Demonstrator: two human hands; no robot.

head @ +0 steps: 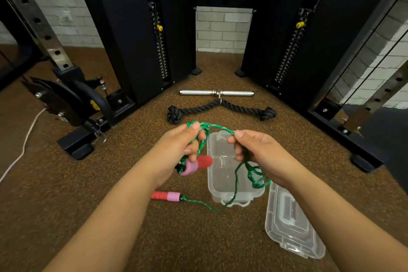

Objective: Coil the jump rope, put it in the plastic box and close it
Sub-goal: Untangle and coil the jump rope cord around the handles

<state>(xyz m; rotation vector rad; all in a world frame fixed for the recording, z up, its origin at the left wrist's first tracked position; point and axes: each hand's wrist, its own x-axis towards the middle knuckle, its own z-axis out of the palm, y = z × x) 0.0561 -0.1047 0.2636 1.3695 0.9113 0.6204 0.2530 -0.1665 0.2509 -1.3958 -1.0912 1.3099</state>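
A green braided jump rope (217, 127) stretches between both hands above the floor. My left hand (178, 152) grips several loops of it together with one red and pink handle (198, 164). My right hand (254, 150) pinches the rope, and more loops hang below it over the clear plastic box (223, 174), which stands open on the floor. The other red and pink handle (166, 196) lies on the floor to the left of the box, with rope trailing from it past the box's near end. The clear lid (291, 225) lies upturned at the right.
A black knotted rope attachment (220, 110) and a chrome bar (216, 93) lie on the brown speckled floor beyond the box. Black cable-machine columns (141, 28) stand left and right, with a base foot (77, 148) at left and a frame rail (344, 126) at right.
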